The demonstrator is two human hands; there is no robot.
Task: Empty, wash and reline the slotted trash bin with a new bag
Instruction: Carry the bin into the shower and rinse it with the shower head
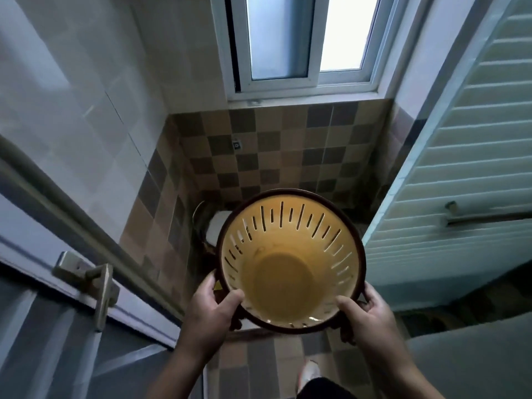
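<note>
Left hand (211, 309) clamped on the dark rim at seven o'clock, thumb hooked inside; right hand (367, 312) clamped at four o'clock. Round yellow slotted plastic trash bin (290, 262) held between both, mouth up, unlined, above checkered tile floor (259, 355).

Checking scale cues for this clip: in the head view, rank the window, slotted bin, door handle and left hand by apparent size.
1. Window
2. Slotted bin, though held close to the camera, which inflates it
3. Door handle and left hand: they look alike, so I leave them unranked

No readable text, label, brand, number or sign shows on anything here.
</note>
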